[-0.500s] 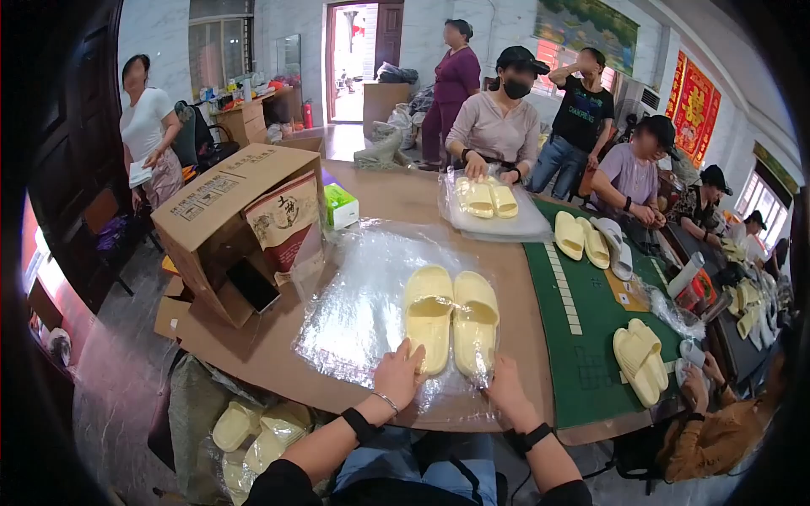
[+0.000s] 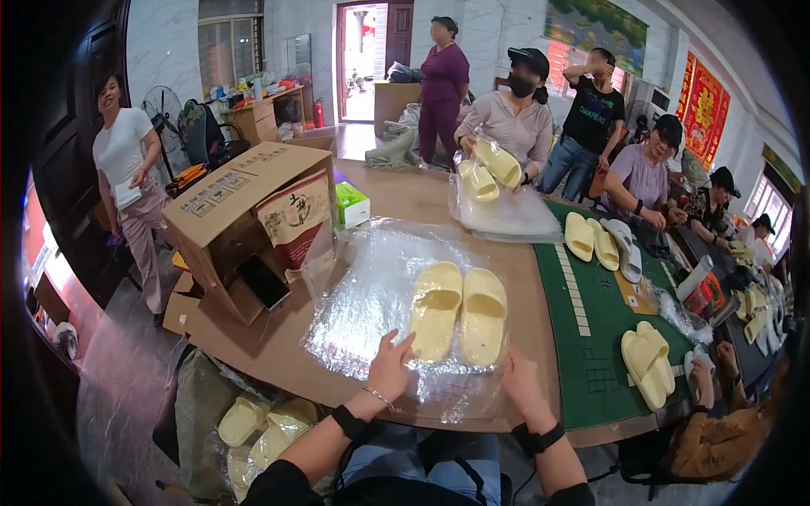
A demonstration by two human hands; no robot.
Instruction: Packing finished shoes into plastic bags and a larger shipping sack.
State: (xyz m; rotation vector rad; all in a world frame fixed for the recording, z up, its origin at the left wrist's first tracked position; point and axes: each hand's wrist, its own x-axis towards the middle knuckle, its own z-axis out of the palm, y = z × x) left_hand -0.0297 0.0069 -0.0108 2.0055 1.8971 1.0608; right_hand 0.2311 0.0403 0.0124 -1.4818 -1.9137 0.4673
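Observation:
A pair of pale yellow slippers, the left slipper [image 2: 436,316] and the right slipper [image 2: 483,325], lies side by side inside a clear plastic bag [image 2: 447,388]. Its lower part extends toward me. My left hand [image 2: 391,371] is at the bag's left side, just below the left slipper's heel, fingers apart and lightly touching the film. On the other side, my right hand [image 2: 525,390] pinches the bag's right edge near the right slipper's heel. More shiny clear bags [image 2: 354,295] lie flat beneath and to the left.
An open cardboard box [image 2: 245,194] holding a red-and-beige pouch [image 2: 295,223] and a phone [image 2: 262,281] stands at left. Across the table, a co-worker lifts bagged slippers [image 2: 498,164]. A green mat [image 2: 591,337] with more slippers [image 2: 645,363] lies at right. Below left is a sack of slippers [image 2: 270,434].
My left hand has loosened from the slipper's heel, its fingers spreading; my right hand still pinches the bag edge. Across the table, the co-worker has raised the bagged slippers. The view has shifted slightly.

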